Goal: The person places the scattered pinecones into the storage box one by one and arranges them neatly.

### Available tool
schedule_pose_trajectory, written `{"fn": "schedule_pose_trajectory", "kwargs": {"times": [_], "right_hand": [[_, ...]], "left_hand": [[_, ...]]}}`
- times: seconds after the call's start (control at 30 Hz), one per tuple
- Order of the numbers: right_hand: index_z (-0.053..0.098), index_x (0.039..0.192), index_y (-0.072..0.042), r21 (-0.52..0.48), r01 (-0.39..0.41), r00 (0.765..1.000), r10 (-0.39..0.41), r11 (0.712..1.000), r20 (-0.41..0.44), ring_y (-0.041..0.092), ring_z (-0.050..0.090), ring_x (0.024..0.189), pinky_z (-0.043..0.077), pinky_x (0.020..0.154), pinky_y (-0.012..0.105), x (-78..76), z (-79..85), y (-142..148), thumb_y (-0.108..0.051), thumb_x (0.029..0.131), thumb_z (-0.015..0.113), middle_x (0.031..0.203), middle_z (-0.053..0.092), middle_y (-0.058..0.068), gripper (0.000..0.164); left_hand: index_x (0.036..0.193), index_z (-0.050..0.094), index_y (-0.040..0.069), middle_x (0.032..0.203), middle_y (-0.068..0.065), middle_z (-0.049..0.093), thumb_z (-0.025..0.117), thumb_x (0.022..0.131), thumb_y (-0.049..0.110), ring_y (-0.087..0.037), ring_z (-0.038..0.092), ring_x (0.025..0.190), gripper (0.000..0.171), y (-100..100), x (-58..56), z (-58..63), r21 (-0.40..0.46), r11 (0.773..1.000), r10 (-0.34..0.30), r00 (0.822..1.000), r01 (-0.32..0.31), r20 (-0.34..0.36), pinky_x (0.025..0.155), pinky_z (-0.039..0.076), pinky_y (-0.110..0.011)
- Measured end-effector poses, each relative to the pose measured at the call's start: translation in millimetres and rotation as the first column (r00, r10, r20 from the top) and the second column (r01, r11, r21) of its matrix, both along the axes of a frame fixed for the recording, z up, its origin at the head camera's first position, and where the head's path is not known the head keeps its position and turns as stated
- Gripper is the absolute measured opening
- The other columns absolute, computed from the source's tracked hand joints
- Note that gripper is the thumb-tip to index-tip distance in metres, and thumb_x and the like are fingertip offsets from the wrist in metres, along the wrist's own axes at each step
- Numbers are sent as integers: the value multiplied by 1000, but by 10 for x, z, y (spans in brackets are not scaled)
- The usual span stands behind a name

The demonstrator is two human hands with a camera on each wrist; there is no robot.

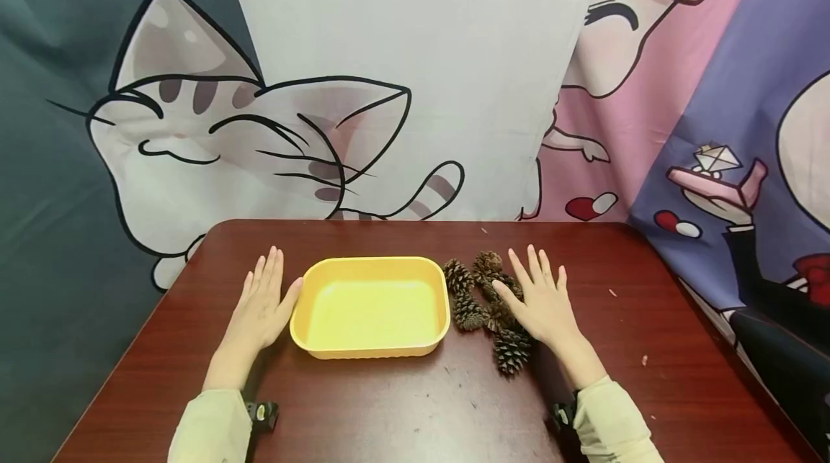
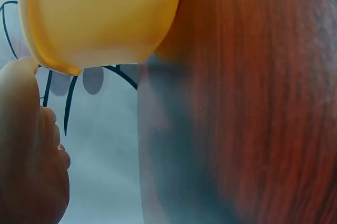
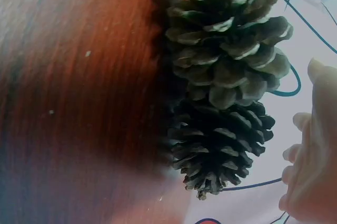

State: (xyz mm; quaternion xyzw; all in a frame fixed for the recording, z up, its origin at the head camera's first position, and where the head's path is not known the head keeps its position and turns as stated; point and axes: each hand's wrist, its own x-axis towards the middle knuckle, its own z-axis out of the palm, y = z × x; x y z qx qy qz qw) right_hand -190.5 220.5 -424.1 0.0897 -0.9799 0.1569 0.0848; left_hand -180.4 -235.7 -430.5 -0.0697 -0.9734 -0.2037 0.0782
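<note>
A yellow plastic basin point(image 1: 369, 351), with nothing in it, stands on the dark red table between the two hands. My left hand point(image 1: 256, 304) is at its left side, fingers straight, the thumb tip at or very close to the rim; the left wrist view shows the thumb point(image 2: 18, 77) by the basin wall point(image 2: 105, 19). Several brown pine cones point(image 1: 512, 351) lie in a cluster right of the basin. Over the cluster's right edge my right hand point(image 1: 545, 304) is spread with straight fingers, holding nothing. Two pine cones point(image 3: 226, 45) fill the middle of the right wrist view, beside that hand point(image 3: 321, 150).
The wooden table point(image 1: 402, 412) has a far edge close behind the basin. Small pale crumbs lie on its right part. A cloth backdrop point(image 1: 415, 31) with cartoon cats hangs behind. A black object point(image 1: 778, 362) stands beyond the table's right edge.
</note>
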Motion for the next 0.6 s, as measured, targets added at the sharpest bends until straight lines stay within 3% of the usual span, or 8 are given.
{"fn": "schedule_pose_trajectory", "kwargs": {"times": [0.1, 0.27, 0.37, 0.47, 0.53, 0.6], "right_hand": [[24, 149, -19, -113, -31, 999, 28, 993, -29, 35, 5, 142, 0, 108, 62, 46, -3, -12, -55, 94, 41, 154, 13, 18, 68], [36, 144, -19, -302, -171, 985, 156, 938, -71, 32, 14, 141, 6, 111, 57, 233, 9, -15, -41, 94, 52, 152, 25, 13, 57], [40, 141, -19, -292, -219, 976, 202, 931, -87, 29, 17, 141, 8, 112, 54, 350, 15, 48, -37, 94, 54, 150, 30, 9, 53], [40, 140, -22, -307, -213, 977, 200, 928, -73, 26, 18, 141, 12, 110, 55, 443, 25, 135, -34, 93, 56, 149, 31, 6, 51], [40, 140, -25, -322, -207, 978, 197, 924, -66, 25, 22, 139, 20, 107, 57, 498, 30, 183, -33, 93, 57, 149, 31, 4, 51], [39, 140, -28, -335, -221, 975, 210, 916, -68, 21, 39, 127, 38, 97, 46, 545, 35, 211, -30, 92, 59, 150, 30, 3, 52]], "left_hand": [[148, 0, 2, 155, -15, -10, 27, 100, 48, -35, -4, 142, 73, 36, 30, -16, 45, 999, 3, 1000, -3, 10, 111, 4, -57], [149, -2, 6, 154, -12, -18, 26, 100, 47, -44, 7, 138, 70, 141, 158, -67, 137, 990, 5, 998, -14, 63, 107, 9, -62], [150, -3, 11, 155, -12, -12, 26, 100, 47, -48, 16, 135, 68, 167, 247, -50, 213, 976, 31, 995, -50, 90, 103, 16, -67], [150, -5, 15, 156, -14, -3, 28, 100, 48, -47, 15, 136, 69, 148, 321, 12, 319, 945, 33, 992, -71, 124, 102, 17, -67], [150, -6, 17, 155, -18, 7, 32, 99, 47, -44, 18, 137, 71, 108, 370, 57, 368, 927, 23, 991, -71, 133, 103, 20, -65], [150, -7, 16, 152, -22, 17, 38, 99, 43, -43, 21, 136, 73, 47, 425, 96, 402, 913, 15, 992, -66, 129, 103, 21, -63]]}}
